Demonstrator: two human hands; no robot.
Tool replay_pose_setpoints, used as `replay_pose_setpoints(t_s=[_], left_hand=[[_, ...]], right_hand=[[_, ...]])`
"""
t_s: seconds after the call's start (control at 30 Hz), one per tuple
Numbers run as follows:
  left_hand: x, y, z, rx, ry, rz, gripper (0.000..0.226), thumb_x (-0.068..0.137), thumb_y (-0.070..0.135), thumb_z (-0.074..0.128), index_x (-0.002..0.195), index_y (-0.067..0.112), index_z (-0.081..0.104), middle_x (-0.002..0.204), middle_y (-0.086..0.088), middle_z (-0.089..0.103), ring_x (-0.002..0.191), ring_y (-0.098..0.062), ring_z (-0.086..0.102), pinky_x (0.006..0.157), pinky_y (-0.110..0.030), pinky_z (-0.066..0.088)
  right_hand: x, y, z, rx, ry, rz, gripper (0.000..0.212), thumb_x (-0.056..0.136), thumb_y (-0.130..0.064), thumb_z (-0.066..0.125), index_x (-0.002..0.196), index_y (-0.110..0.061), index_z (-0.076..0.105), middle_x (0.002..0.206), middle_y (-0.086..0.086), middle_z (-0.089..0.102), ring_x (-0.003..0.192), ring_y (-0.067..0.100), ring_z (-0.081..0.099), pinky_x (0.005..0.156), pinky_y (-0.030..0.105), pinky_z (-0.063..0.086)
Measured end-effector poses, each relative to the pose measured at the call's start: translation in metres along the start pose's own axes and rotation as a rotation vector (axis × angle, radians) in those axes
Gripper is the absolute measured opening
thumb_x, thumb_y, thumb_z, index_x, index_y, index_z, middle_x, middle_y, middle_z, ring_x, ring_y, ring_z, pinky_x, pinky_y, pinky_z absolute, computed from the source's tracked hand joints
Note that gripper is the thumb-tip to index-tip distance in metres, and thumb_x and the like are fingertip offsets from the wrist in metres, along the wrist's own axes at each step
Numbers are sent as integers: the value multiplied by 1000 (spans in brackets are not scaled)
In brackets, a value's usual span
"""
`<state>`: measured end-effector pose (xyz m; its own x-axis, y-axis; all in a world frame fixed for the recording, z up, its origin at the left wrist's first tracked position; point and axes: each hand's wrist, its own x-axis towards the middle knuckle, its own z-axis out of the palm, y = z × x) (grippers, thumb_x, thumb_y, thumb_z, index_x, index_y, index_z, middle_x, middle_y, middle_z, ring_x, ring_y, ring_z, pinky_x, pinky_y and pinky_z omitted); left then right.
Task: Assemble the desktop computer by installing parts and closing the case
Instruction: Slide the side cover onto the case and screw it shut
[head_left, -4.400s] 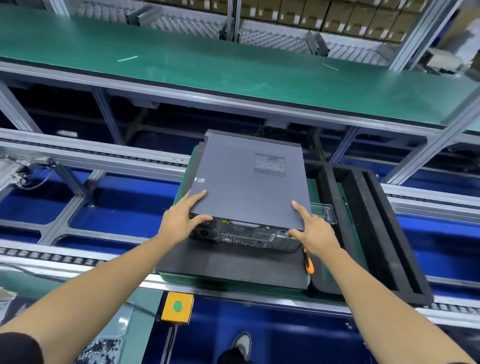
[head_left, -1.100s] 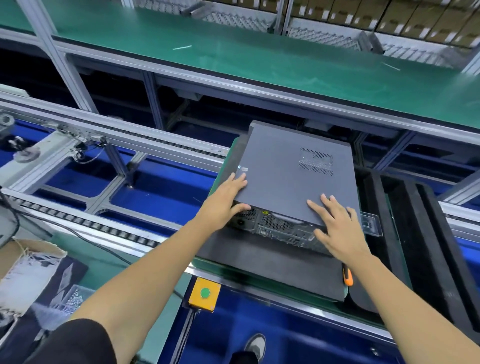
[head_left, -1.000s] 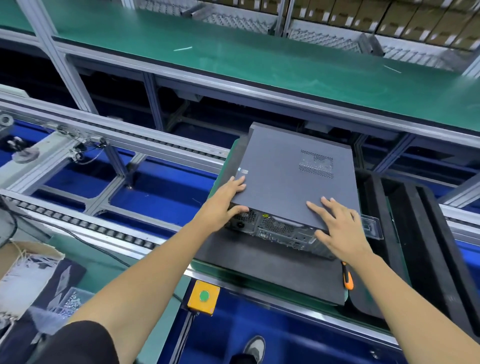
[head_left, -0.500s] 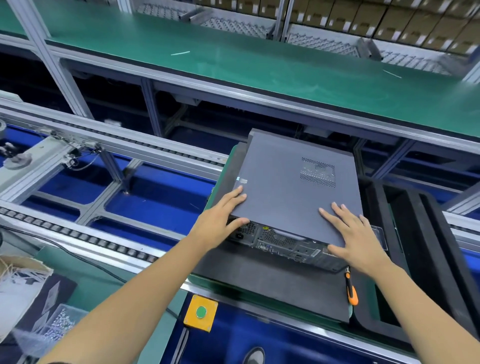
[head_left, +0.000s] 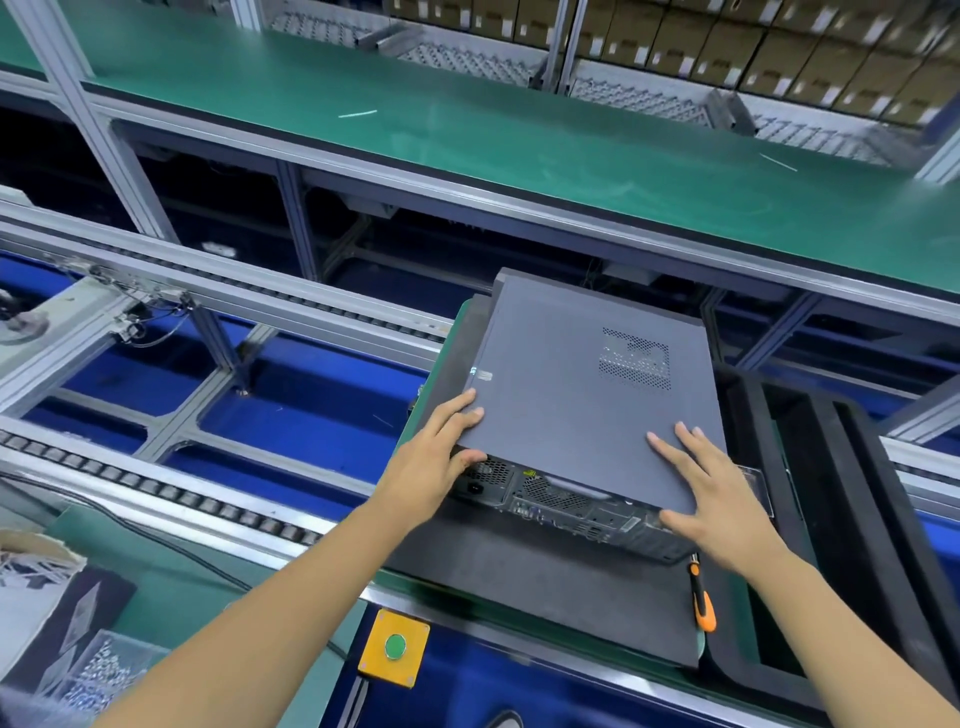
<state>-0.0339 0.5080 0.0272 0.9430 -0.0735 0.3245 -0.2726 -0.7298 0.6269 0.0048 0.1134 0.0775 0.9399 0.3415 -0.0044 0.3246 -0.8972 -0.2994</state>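
Grey desktop case (head_left: 587, 395) is lying flat on a black foam mat (head_left: 545, 587) on the conveyor line, side panel on top. Left hand (head_left: 436, 457) is gripping its near-left corner, thumb hooking under the edge, while the right hand (head_left: 711, 493) is pressing flat with fingers spread. Orange-handled screwdriver (head_left: 701, 597) is sitting just beside.

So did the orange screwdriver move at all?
No. The orange screwdriver still lies along the black foam mat's right edge, beside the computer case.
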Motion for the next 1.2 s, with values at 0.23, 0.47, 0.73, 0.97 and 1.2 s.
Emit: replay_pose_setpoints(t_s=[0.23,0.47,0.73,0.97,1.2], left_hand=[[-13,-1,4,-231,67,-103,40,106,56,41,146,51,42,158,35,28,137,9,41,101,-26,48],[-12,-2,8,-284,94,-202,39,100,42,55,138,51,49,145,44,41,102,-6,68,88,-40,59],[-17,13,8,-379,155,-270,42,95,63,46,137,54,49,143,41,45,95,0,67,84,-37,59],[-16,20,5,-480,190,-339,46,96,50,58,140,51,45,138,30,58,125,2,59,92,-19,50],[-18,23,10,-439,227,-381,45,94,57,53,139,51,47,132,24,64,121,-1,62,88,-23,53]], right_hand=[[-32,-3,18,469,248,327,82,73,-11,86,125,-58,43,153,-7,40,131,14,50,97,29,44],[-39,5,19,535,212,442,81,77,-12,83,123,-65,43,106,-21,66,76,7,65,64,26,47],[-39,2,18,523,204,440,73,81,-14,79,131,-54,45,117,-20,62,70,3,63,65,26,45],[-41,-1,17,499,231,464,77,79,-14,82,132,-54,44,111,-23,60,80,1,64,66,19,45],[-40,-1,26,457,302,496,70,79,-24,79,129,-59,44,108,-12,66,75,10,65,66,29,47]])
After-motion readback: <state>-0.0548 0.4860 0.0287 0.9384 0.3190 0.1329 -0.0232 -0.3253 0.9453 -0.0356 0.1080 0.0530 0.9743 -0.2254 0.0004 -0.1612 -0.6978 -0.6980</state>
